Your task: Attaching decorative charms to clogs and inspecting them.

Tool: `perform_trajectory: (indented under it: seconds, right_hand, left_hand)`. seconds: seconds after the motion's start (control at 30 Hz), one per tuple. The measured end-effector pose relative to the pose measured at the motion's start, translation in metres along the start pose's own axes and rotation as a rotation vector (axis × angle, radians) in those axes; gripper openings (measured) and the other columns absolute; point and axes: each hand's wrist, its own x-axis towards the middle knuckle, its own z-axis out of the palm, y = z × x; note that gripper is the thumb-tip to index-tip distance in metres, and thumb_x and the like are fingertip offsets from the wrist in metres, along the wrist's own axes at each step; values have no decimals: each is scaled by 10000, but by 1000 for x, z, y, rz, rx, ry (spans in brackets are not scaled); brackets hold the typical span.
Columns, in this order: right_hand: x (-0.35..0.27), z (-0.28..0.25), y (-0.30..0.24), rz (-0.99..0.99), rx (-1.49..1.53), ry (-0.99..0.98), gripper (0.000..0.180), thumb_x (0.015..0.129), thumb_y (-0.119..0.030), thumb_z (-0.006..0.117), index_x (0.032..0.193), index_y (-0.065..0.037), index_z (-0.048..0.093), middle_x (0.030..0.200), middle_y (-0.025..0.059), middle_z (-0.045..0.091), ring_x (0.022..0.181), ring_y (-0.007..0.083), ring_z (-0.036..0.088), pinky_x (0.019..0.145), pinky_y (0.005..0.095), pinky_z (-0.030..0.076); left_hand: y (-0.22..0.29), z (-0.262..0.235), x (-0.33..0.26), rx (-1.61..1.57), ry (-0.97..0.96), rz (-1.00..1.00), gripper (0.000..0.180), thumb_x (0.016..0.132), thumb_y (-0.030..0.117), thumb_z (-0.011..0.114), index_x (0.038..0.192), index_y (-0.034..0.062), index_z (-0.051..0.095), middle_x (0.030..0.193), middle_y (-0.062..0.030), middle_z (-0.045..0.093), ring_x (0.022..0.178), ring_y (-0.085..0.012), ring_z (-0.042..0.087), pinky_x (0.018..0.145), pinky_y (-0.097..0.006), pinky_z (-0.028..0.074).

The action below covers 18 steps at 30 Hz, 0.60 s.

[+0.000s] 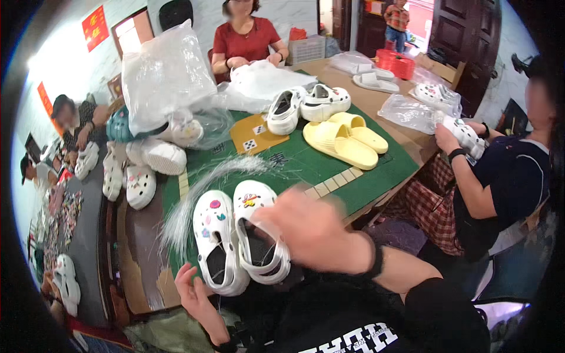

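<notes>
A pair of white clogs with coloured charms lies at the near edge of the green mat [376, 179]: the left clog [213, 206] and the right clog [252, 191]. By the left clog's heel is my left hand [199, 301], its fingers apart and holding nothing I can see. Over the right clog's side hovers my right hand [315, 229], smeared by motion, with curled fingers; what they hold, if anything, is hidden. A bundle of thin whitish threads [182, 220] fans out beside and behind the clogs.
Yellow slides [347, 144], more white clogs [285, 112] and a yellow card [253, 136] lie on the mat. Left stand further clogs [141, 182] beside a large clear plastic bag [168, 82]. A co-worker [500, 159] at right holds a white clog; another person [244, 41] sits opposite.
</notes>
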Motion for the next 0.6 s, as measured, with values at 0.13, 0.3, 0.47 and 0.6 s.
perform_trajectory:
  seconds: [0.13,0.3,0.47,0.6]
  right_hand:
    - [-50,103,-35,-6,255,-414,424,828,-268,680,1134,-29,509,759,107,545,682,280,586,546,391,480]
    - [-51,114,-18,86,500,-462,264,842,-209,648,983,-35,506,692,158,547,657,379,602,573,454,471]
    - [-13,64,-1,173,675,-342,222,920,-243,594,910,-37,512,739,168,586,736,370,604,630,431,460]
    - [-14,-4,33,352,599,-252,263,919,-301,624,1029,-64,598,781,133,625,706,281,634,624,351,481]
  left_hand:
    - [-29,-3,-9,-124,-15,-64,248,959,99,497,1152,-36,572,1269,-122,535,1177,-210,493,1042,-333,345]
    - [-42,3,-1,-111,-96,-111,239,939,45,480,1151,-45,542,1300,-148,520,1211,-241,486,1068,-359,320]
    - [12,-9,63,120,-39,246,253,940,90,514,1164,-7,582,1443,-156,402,1304,-239,412,1093,-376,296]
    - [39,42,139,446,-180,514,281,926,111,557,1184,3,581,1545,-174,252,1392,-246,316,1108,-380,280]
